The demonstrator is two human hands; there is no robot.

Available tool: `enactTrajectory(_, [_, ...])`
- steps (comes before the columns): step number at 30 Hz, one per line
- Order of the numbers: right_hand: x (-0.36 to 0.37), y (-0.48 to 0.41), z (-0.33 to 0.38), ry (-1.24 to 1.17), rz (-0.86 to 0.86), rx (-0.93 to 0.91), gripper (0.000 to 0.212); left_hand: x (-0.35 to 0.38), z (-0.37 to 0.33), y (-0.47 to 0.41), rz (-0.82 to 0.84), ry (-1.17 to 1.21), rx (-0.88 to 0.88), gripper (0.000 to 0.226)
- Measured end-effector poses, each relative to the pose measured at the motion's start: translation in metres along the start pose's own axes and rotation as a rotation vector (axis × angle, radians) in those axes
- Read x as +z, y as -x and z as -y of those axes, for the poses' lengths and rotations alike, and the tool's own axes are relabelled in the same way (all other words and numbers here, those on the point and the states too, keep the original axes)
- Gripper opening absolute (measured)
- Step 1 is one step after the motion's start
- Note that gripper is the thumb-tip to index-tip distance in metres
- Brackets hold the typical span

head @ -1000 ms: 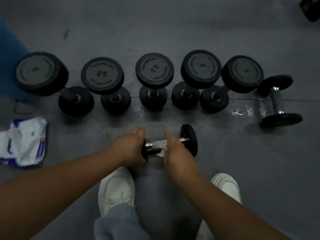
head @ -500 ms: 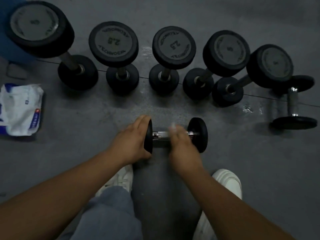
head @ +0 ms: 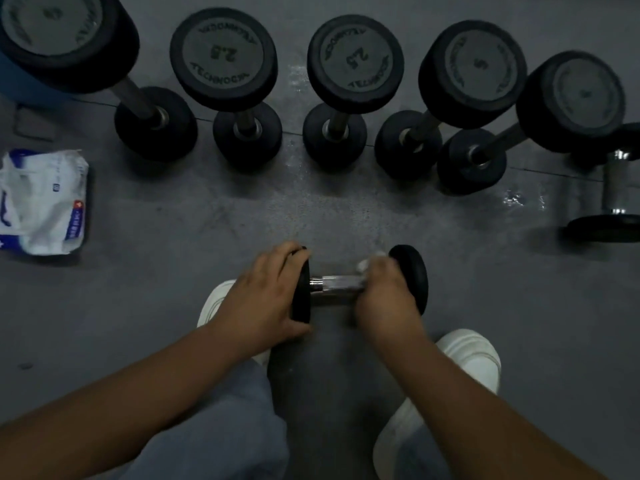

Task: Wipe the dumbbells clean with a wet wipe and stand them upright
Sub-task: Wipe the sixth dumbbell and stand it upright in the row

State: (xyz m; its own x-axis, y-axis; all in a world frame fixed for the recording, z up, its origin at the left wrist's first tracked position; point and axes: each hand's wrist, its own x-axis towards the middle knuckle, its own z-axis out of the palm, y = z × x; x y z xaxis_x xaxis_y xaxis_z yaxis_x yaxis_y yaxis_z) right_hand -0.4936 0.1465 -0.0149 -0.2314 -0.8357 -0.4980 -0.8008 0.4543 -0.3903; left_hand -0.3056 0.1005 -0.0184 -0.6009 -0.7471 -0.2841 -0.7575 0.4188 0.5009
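Note:
A small black dumbbell with a chrome handle (head: 341, 285) lies on its side on the grey floor between my feet. My left hand (head: 266, 296) grips its left end disc. My right hand (head: 384, 296) holds a white wet wipe (head: 369, 263) pressed on the handle close to the right disc (head: 412, 275). Several bigger black dumbbells stand upright in a row beyond, among them two marked 2.5 (head: 225, 53) (head: 355, 58). Another small chrome-handled dumbbell (head: 616, 188) lies on its side at the far right.
A white and blue pack of wet wipes (head: 43, 200) lies on the floor at the left. My white shoes (head: 471, 355) (head: 214, 299) flank the dumbbell. A blue object (head: 20, 81) sits at the far left. Wet patches (head: 519, 199) shine near the right dumbbell.
My right hand has slid the wipe along the handle to the right, toward the right disc. The view has shifted closer and lower, so the upright row sits higher in frame.

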Motion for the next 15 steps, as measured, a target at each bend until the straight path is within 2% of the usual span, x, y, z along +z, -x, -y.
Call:
enactTrajectory(1, [0.001,0.002,-0.007,0.045,-0.027,0.049,0.038,0.002,0.001,0.001,0.031,0.001,-0.001,0.117])
enactTrajectory(5, [0.006,0.019,-0.002,0.084,0.081,-0.208,0.055,0.006,0.001,0.007,0.107,0.076,0.026,0.122])
enactTrajectory(8, [0.005,0.01,-0.007,0.075,0.002,-0.09,0.06,-0.007,0.005,-0.007,0.166,0.054,-0.014,0.125])
enactTrajectory(10, [0.007,0.007,0.007,0.114,0.005,-0.222,0.054,-0.02,0.011,-0.021,0.195,0.113,-0.06,0.124])
enactTrajectory(12, [0.001,-0.006,0.01,0.131,0.031,-0.316,0.051,-0.03,0.017,-0.029,0.107,0.242,-0.114,0.116])
enactTrajectory(15, [-0.014,-0.039,0.006,0.138,-0.11,-0.112,0.058,-0.03,0.013,-0.028,-0.159,0.22,-0.072,0.086])
